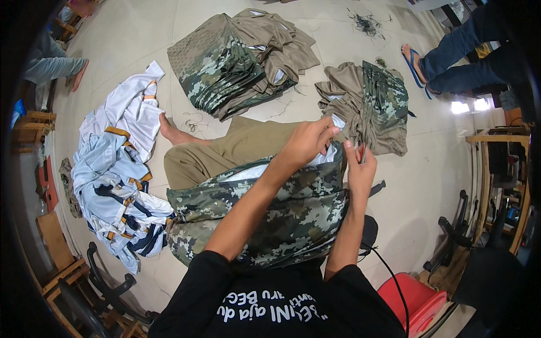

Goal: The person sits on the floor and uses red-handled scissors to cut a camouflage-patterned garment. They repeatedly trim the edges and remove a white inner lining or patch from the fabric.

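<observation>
A camouflage garment [265,211] in green, brown and pale grey lies bunched across my lap, with its white inner side showing along the upper edge. My left hand [309,142] is closed in a pinch at that edge, beside a small white patch [338,121]. Just to the right, my right hand [360,164] is raised with thumb and fingers pressed together. Something small and dark shows between those fingers, too little of it to name. The two hands are close but apart.
Folded camouflage-and-tan garments lie in a large pile [225,67] ahead and a smaller pile [386,101] at right. White and light-blue clothes [121,174] are heaped left. Dark thread scraps [367,25] litter the tiles. A red stool [414,301] stands lower right; other people's feet [416,65] show at both sides.
</observation>
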{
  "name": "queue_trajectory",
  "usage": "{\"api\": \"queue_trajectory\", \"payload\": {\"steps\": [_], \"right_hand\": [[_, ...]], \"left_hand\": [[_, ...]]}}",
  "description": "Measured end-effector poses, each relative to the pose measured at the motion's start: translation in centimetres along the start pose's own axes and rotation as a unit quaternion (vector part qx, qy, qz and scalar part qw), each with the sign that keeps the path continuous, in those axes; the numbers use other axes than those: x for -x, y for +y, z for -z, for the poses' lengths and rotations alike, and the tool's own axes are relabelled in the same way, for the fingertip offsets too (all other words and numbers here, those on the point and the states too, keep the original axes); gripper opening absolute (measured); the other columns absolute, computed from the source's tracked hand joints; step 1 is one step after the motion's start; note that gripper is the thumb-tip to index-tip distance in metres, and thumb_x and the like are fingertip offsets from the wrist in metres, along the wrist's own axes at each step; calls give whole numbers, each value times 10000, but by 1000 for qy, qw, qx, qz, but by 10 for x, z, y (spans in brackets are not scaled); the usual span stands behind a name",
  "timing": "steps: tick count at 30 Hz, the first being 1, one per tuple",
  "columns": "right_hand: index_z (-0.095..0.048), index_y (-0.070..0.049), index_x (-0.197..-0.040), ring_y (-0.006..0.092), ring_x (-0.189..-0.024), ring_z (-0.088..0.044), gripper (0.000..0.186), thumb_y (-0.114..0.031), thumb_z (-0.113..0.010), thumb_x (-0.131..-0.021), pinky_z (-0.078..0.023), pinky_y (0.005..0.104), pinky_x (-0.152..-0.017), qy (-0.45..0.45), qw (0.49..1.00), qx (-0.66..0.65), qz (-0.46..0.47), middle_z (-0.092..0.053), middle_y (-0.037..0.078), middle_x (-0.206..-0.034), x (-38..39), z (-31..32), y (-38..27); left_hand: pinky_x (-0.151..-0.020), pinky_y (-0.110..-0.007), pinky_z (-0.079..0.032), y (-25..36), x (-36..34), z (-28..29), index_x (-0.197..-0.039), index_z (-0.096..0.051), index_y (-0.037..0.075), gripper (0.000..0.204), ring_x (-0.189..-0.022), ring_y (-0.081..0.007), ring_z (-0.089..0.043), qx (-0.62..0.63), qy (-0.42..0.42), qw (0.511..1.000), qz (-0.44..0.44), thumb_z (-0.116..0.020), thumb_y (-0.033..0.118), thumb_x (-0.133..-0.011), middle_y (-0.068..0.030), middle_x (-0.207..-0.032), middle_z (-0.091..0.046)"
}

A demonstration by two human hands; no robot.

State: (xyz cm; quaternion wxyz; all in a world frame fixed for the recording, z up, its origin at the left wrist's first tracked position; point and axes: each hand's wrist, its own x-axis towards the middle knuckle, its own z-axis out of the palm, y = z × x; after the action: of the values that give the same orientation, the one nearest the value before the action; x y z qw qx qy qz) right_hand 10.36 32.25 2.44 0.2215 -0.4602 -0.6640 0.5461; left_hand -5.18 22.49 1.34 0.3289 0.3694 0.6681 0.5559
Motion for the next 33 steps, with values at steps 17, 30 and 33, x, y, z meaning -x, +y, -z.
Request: {"api": "queue_trajectory", "payload": {"steps": [17, 30, 33], "right_hand": [[-738, 9, -862, 48, -653, -499, 216, -185, -833, -860, -371, 223, -611, -118, 993, -32, -2, -612, -36, -701, -49, -9, -31], [-682, -12, -839, 44, -641, -414, 298, -250, -860, -852, -324, 215, -596, -45, 997, 43, 45, -524, -67, -700, -26, 1, -33], [-676, -13, -841, 41, -648, -415, 297, -250, -853, -867, -328, 212, -606, -64, 996, 55, 15, -525, -70, -717, -3, -2, -28]], "left_hand": [[-647, -301, -511, -10, 4, 11, -1061, -609, 7, 323, -677, -141, -644, 114, -24, 993, 6, -683, 316, -998, -81, -828, -686], [-612, -294, -479, -12, -17, 14, -970, -708, -28, 324, -644, -103, -587, -30, 31, 999, 29, -714, 295, -971, -39, -728, -678], [-639, -280, -477, -17, -22, 15, -993, -691, -16, 305, -739, -109, -632, 123, -17, 991, 55, -644, 284, -1024, -47, -843, -712]]}}
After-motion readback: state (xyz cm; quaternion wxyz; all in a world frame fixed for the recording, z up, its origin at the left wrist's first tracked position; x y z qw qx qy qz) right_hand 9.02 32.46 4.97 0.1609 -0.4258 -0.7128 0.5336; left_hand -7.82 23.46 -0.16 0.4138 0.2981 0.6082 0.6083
